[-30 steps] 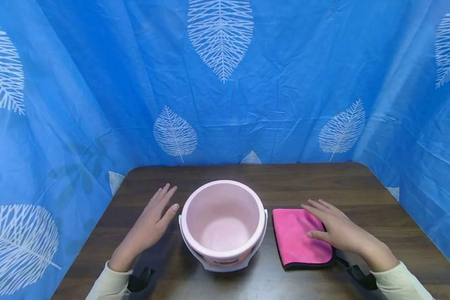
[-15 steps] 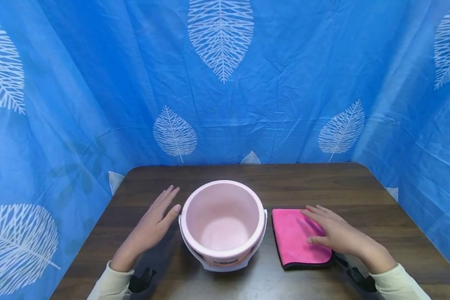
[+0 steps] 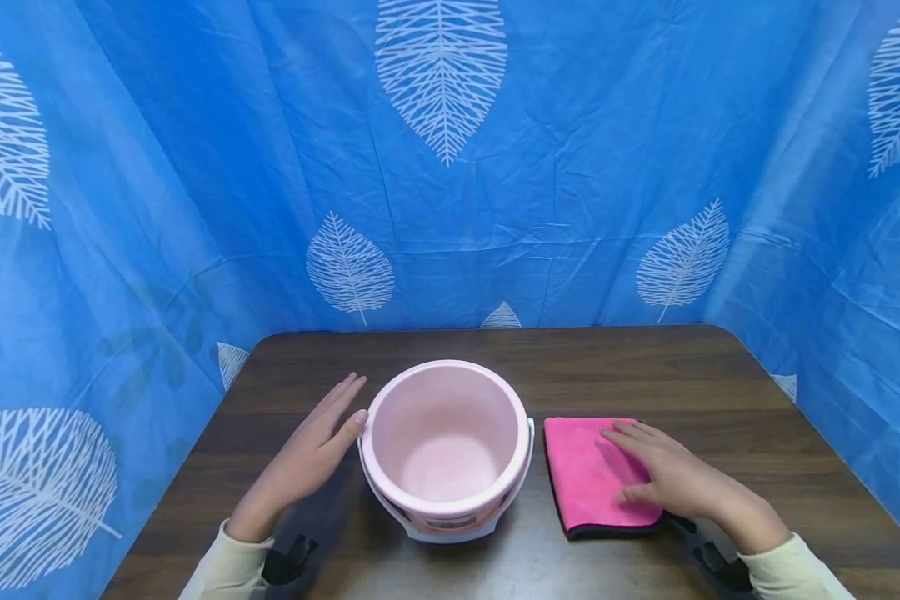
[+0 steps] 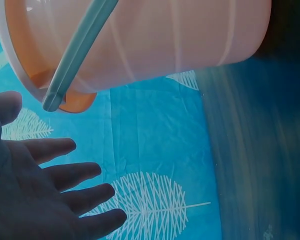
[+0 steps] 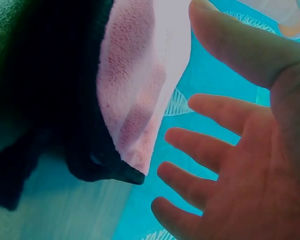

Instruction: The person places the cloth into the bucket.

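A pink bucket (image 3: 444, 505) stands upright on the table, its pale handle (image 4: 81, 55) lowered against its side. To the left of it my left hand (image 3: 305, 460) hovers with straight, spread fingers, the thumb close to the rim. The left wrist view shows a gap between this hand and the bucket wall (image 4: 160, 45). Right of the bucket lies a folded pink cloth (image 3: 592, 471) with black edging. My right hand (image 3: 673, 473) is over the cloth's right side, palm down; in the right wrist view its fingers are extended and nothing is held.
The dark wooden table (image 3: 570, 367) has rounded far corners. A blue curtain (image 3: 555, 183) with white leaf prints surrounds its back and sides. Black straps (image 3: 288, 560) hang by both wrists.
My left hand has moved slightly right, toward the bucket rim. My right hand has sunk a little toward the cloth. The bucket and cloth stay in place.
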A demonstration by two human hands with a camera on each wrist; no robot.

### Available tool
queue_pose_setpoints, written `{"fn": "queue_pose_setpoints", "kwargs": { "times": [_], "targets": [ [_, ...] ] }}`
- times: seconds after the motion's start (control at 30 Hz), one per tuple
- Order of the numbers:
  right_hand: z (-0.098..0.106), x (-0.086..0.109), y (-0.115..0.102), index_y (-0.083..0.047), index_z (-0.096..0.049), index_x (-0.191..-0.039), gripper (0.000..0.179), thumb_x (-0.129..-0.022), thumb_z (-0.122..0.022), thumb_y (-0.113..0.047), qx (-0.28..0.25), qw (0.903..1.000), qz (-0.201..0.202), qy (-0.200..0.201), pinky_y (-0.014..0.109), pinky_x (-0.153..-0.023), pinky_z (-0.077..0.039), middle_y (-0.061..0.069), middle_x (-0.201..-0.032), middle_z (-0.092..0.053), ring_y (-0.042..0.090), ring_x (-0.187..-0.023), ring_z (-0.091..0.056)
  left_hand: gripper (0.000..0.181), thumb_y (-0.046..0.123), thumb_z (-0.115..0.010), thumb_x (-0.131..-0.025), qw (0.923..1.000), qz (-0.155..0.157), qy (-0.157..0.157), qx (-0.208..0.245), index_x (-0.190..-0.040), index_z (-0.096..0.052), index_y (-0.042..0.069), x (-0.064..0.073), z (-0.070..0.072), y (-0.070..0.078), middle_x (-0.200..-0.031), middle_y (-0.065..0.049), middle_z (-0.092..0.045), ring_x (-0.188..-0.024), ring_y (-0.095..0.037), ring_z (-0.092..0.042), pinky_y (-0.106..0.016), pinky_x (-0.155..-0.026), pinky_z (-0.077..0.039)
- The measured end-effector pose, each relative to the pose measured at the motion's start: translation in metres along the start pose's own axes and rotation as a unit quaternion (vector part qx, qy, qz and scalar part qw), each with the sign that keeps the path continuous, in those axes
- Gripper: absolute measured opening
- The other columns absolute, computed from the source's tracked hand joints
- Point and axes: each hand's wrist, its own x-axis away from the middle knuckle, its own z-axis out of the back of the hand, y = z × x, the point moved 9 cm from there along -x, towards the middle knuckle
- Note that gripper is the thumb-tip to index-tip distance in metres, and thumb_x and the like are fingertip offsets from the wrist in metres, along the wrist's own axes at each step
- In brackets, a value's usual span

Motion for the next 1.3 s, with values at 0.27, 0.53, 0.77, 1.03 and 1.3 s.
{"fn": "queue_pose_setpoints", "kwargs": {
  "times": [0.27,0.53,0.77,1.03,1.3],
  "targets": [
    [-0.004,0.002,0.002,-0.001,-0.053,-0.144,0.086,-0.075,-0.088,-0.038,-0.005,0.9999,-0.008,-0.014,0.075,-0.105,-0.03,0.031,-0.148,-0.045,0.059,-0.137,-0.032,0.064,0.044,-0.044,-0.107,0.9999,-0.003,-0.009,0.007,-0.159,-0.034,0.007,-0.001,-0.004,0.003,-0.165,-0.019,-0.024,-0.151,-0.043,-0.019,-0.068,-0.115,-0.018],
    [-0.012,0.003,0.01,-0.002,-0.054,-0.144,0.088,-0.072,-0.09,-0.037,-0.005,0.9988,-0.036,-0.032,0.074,-0.105,-0.032,0.03,-0.149,-0.045,0.056,-0.137,-0.033,0.063,0.043,-0.045,-0.107,0.9995,0.002,-0.022,0.021,-0.159,-0.033,0.009,-0.002,-0.009,0.004,-0.166,-0.017,-0.023,-0.151,-0.041,-0.019,-0.068,-0.115,-0.017],
    [-0.012,0.003,0.013,-0.002,-0.054,-0.144,0.084,-0.075,-0.088,-0.036,-0.002,0.9991,-0.029,-0.031,0.074,-0.103,-0.033,0.031,-0.148,-0.045,0.057,-0.137,-0.034,0.061,0.039,-0.047,-0.107,0.999,-0.007,-0.025,0.037,-0.159,-0.035,0.009,-0.002,-0.014,0.005,-0.165,-0.017,-0.024,-0.151,-0.041,-0.02,-0.067,-0.115,-0.018],
    [-0.015,0.002,0.016,-0.001,-0.054,-0.144,0.087,-0.071,-0.09,-0.034,-0.006,0.9984,-0.041,-0.038,0.074,-0.103,-0.033,0.03,-0.149,-0.045,0.056,-0.137,-0.034,0.061,0.037,-0.047,-0.108,0.9983,-0.015,-0.03,0.048,-0.158,-0.034,0.007,-0.003,-0.016,0.006,-0.165,-0.016,-0.025,-0.151,-0.039,-0.021,-0.065,-0.116,-0.019],
    [-0.014,-0.002,0.017,-0.002,-0.059,-0.139,0.084,-0.069,-0.092,-0.033,0.025,0.9974,-0.06,-0.03,0.07,-0.101,-0.04,0.026,-0.141,-0.055,0.052,-0.131,-0.044,0.062,0.038,-0.047,-0.107,0.9982,-0.013,-0.033,0.048,-0.159,-0.032,0.007,-0.003,-0.018,0.005,-0.165,-0.017,-0.025,-0.151,-0.039,-0.022,-0.063,-0.116,-0.021]
  ]
}}
